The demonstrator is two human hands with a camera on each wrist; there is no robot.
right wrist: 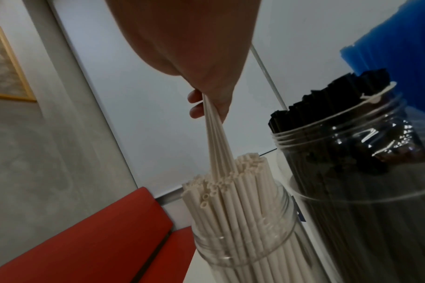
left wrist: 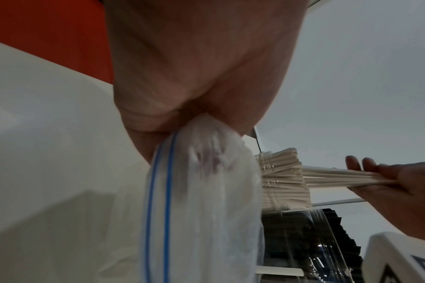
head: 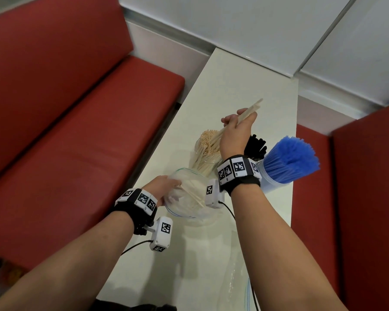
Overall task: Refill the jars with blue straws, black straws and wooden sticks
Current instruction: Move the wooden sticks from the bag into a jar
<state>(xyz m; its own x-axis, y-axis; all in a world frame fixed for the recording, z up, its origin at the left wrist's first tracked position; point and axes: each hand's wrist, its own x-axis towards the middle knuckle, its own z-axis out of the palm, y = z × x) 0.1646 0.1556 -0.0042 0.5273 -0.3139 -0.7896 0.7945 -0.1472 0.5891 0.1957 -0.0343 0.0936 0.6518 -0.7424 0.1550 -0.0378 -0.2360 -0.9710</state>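
My right hand grips a small bundle of cream wooden sticks, their lower ends reaching into the clear jar of cream sticks. In the right wrist view the fingers pinch the sticks just above that packed jar. My left hand grips the mouth of a clear zip bag holding a few more sticks, just in front of the jars. The bag bunches under the palm in the left wrist view. Black straws and blue straws each fill a jar to the right.
The jars stand on a narrow white table that runs away from me. A red bench seat lies along its left side and red upholstery along its right. Another clear zip bag lies flat near the table's front edge.
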